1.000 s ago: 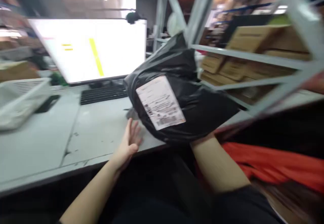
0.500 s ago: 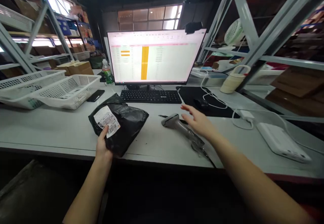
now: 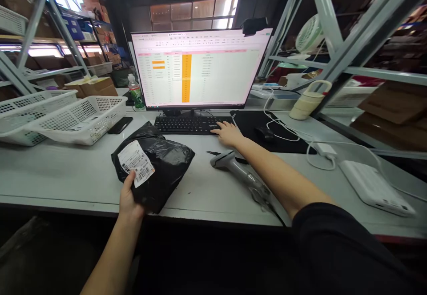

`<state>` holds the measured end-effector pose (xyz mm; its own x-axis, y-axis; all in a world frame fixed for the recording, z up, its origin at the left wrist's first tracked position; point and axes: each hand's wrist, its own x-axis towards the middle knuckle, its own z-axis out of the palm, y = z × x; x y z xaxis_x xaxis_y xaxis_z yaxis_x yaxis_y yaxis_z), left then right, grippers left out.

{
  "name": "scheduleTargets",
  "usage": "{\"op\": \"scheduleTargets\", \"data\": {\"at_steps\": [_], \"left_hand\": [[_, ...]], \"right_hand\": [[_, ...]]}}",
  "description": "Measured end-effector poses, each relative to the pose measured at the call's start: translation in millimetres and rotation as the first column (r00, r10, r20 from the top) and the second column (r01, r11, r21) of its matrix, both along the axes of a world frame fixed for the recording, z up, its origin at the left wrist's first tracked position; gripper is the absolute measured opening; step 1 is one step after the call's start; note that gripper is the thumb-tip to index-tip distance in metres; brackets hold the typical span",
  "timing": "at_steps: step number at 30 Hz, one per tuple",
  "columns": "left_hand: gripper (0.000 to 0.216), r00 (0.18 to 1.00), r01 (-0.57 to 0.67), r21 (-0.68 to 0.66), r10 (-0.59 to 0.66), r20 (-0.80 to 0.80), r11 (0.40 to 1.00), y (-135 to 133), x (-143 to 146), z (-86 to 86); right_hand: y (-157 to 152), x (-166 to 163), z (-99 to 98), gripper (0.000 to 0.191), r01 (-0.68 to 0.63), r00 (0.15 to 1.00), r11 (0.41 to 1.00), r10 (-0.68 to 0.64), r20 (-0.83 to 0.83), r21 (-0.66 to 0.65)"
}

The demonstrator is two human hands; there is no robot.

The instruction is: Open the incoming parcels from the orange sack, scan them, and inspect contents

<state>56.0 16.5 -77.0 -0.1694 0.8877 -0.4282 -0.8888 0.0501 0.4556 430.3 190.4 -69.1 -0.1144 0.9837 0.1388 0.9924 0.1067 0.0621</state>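
Note:
My left hand [image 3: 129,197] grips the near left corner of a black plastic parcel [image 3: 168,157], thumb on top beside its white shipping label [image 3: 135,162]; the other fingers are hidden underneath. My right hand [image 3: 228,133] lies with fingers spread over the right end of the black keyboard [image 3: 187,125]. A grey barcode scanner [image 3: 238,170] rests on the white desk [image 3: 196,197] below my right forearm. Behind the keyboard stands a monitor [image 3: 223,73] showing a spreadsheet with an orange column.
White perforated baskets [image 3: 86,119] and a dark phone [image 3: 120,125] sit on the left, near a green-labelled bottle [image 3: 135,93]. On the right are a mouse [image 3: 264,133] on a black mat, a white power bank [image 3: 375,187], cables and a cream tumbler [image 3: 305,104]. Metal shelf frames flank the desk.
My right hand has moved forward and left, from above the scanner onto the keyboard's right end. My left hand still holds the parcel, which has shifted slightly left and nearer. The view has shifted a little.

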Motion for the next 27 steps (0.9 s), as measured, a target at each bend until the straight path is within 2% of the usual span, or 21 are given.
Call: {"op": "scheduleTargets", "data": {"at_steps": [4,7,9,11,13,16,18,20,23,25,27], "left_hand": [[0.046,0.998,0.044,-0.009,-0.044,0.033,0.999,0,1,0.8],[0.045,0.997,0.06,0.03,-0.061,0.036,0.998,-2,1,1.3],[0.042,0.998,0.05,0.045,-0.051,0.024,0.998,-3,1,-0.6],[0.039,1.0,0.02,0.052,-0.02,-0.005,0.998,-3,2,-5.3],[0.036,0.998,-0.007,0.089,0.013,-0.063,0.996,-2,5,-12.3],[0.042,0.981,-0.032,0.198,0.068,-0.18,0.98,-1,9,-23.2],[0.053,0.965,-0.028,0.286,0.101,-0.243,0.958,-2,10,-28.3],[0.065,0.949,-0.015,0.354,0.124,-0.289,0.935,-3,11,-31.2],[0.076,0.926,-0.026,0.398,0.172,-0.337,0.917,-5,11,-32.5],[0.077,0.914,-0.033,0.42,0.197,-0.355,0.907,-6,12,-32.3],[0.077,0.909,-0.037,0.438,0.212,-0.358,0.898,-6,13,-31.5]], "right_hand": [[0,-4,5.3,0.053,0.008,0.996,0.999,-0.004,-0.092,0.036],[-22,-6,19.8,0.054,0.027,0.981,0.996,-0.01,-0.194,0.087],[-51,-5,30.4,0.056,0.026,0.953,0.996,0.0,-0.302,0.081],[-89,-3,35.8,0.059,-0.006,0.894,1.0,0.006,-0.448,0.001],[-126,0,32.8,0.067,-0.027,0.852,0.996,-0.023,-0.524,-0.088],[-164,1,17.2,0.092,0.003,0.819,0.987,-0.094,-0.567,-0.159],[-175,-2,8.3,0.098,-0.021,0.72,0.966,-0.165,-0.675,-0.259],[-181,-10,7.8,0.091,-0.071,0.56,0.937,-0.248,-0.791,-0.343],[-197,-35,26.2,0.073,-0.125,0.359,0.94,-0.256,-0.898,-0.317],[-215,-57,44.6,0.062,-0.188,0.326,0.943,-0.202,-0.923,-0.273],[-235,-82,59.5,0.061,-0.274,0.366,0.929,-0.14,-0.92,-0.25]]}}
